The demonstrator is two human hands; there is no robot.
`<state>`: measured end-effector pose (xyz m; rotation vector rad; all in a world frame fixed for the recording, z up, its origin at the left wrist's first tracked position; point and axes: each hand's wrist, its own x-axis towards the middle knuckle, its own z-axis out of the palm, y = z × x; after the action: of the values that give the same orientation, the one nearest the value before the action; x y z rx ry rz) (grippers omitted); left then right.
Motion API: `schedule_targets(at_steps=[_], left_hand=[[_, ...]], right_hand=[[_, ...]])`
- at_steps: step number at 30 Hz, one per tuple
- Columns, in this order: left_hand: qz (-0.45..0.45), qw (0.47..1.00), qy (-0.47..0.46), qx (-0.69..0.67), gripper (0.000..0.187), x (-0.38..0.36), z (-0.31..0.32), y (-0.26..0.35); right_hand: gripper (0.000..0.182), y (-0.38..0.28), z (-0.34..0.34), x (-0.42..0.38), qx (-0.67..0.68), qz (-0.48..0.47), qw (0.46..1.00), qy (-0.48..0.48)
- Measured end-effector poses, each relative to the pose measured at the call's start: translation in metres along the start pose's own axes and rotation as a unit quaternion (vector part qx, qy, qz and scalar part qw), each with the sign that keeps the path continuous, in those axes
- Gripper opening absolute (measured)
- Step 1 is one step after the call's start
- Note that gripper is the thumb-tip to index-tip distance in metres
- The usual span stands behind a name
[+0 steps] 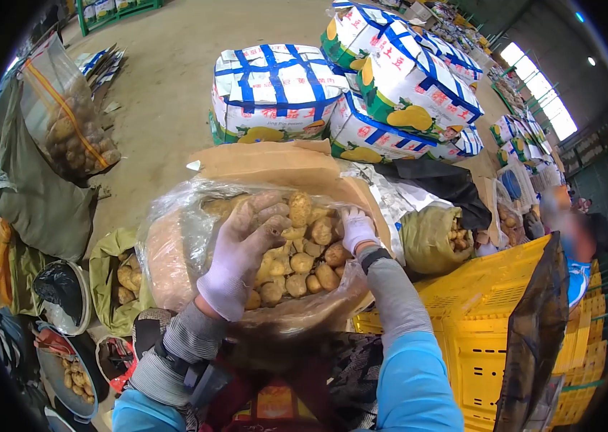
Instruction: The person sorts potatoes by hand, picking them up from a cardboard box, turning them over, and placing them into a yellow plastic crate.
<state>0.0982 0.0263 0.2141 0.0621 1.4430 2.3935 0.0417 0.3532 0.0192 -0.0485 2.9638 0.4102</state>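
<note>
In front of me, a cardboard box (167,248) lined with a clear plastic bag (203,193) holds many potatoes (301,262). My left hand (241,248), in a white glove soiled at the fingers, reaches over the left part of the pile. Its fingers are bent and apart, close to an upright potato (300,209). My right hand (358,229), also gloved, lies at the right edge of the pile beside the liner, fingers stretched forward. I see nothing held in either hand.
Yellow crates (469,324) stand close on my right, by a green sack of potatoes (433,237). Packed white-and-blue potato packages (275,93) sit beyond the box. Left are a mesh sack (66,122), an open sack (113,277) and a basin (74,374). Another person (577,245) is at far right.
</note>
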Motion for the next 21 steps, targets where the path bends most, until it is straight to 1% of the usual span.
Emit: schedule_targets(at_steps=[1, 2, 3, 4, 5, 6, 8, 9, 11, 12, 13, 16, 17, 20, 21], left_hand=[[-0.006, 1.0, 0.001, -0.002, 0.041, -0.001, 0.002, -0.001], [-0.027, 1.0, 0.01, 0.007, 0.041, -0.001, 0.005, -0.002], [-0.047, 0.999, 0.019, 0.017, 0.041, -0.001, 0.008, -0.002], [-0.068, 0.997, 0.028, 0.029, 0.042, -0.003, 0.009, -0.005], [-0.072, 0.997, 0.016, 0.004, 0.042, 0.0, 0.004, -0.025], [-0.117, 0.992, -0.01, -0.042, 0.043, -0.001, 0.005, -0.032], [-0.203, 0.968, -0.063, -0.13, 0.044, -0.005, 0.008, -0.041], [-0.151, 0.947, -0.174, -0.225, 0.045, 0.0, 0.003, -0.064], [-0.091, 0.969, -0.206, -0.099, 0.044, 0.003, -0.001, -0.082], [-0.114, 0.957, -0.222, -0.147, 0.044, 0.0, 0.001, -0.077], [-0.137, 0.942, -0.237, -0.193, 0.044, -0.003, 0.002, -0.071], [-0.096, 0.943, -0.245, -0.202, 0.043, -0.009, 0.007, -0.07], [-0.088, 0.942, -0.249, -0.21, 0.044, -0.009, 0.005, -0.072], [-0.113, 0.931, -0.246, -0.245, 0.046, -0.004, -0.011, -0.076], [-0.114, 0.939, -0.227, -0.23, 0.047, -0.007, -0.01, -0.071]], right_hand=[[0.064, -0.001, -0.014, -0.002, 0.126, 0.058, 0.99, 0.013], [0.071, 0.003, -0.03, -0.009, 0.25, 0.056, 0.966, 0.022], [0.078, 0.004, -0.053, -0.021, 0.37, 0.052, 0.927, 0.031], [0.085, 0.002, -0.075, -0.037, 0.486, 0.047, 0.872, 0.04], [0.093, -0.003, -0.098, -0.052, 0.507, 0.001, 0.858, 0.078], [0.102, -0.011, -0.121, -0.069, 0.526, -0.047, 0.841, 0.116], [0.105, -0.035, -0.172, -0.108, 0.531, -0.097, 0.832, 0.128], [0.107, -0.047, -0.186, -0.124, 0.533, -0.122, 0.826, 0.135], [0.11, -0.066, -0.193, -0.143, 0.536, -0.051, 0.836, 0.106], [0.111, -0.073, -0.197, -0.15, 0.537, -0.014, 0.838, 0.091], [0.112, -0.078, -0.204, -0.157, 0.496, 0.003, 0.863, 0.095], [0.104, -0.093, -0.208, -0.165, 0.343, 0.041, 0.928, 0.142], [0.091, -0.095, -0.216, -0.165, 0.317, 0.08, 0.944, 0.054], [0.072, -0.098, -0.202, -0.155, 0.315, 0.031, 0.941, 0.117], [0.069, -0.098, -0.199, -0.152, 0.318, 0.022, 0.935, 0.157]])
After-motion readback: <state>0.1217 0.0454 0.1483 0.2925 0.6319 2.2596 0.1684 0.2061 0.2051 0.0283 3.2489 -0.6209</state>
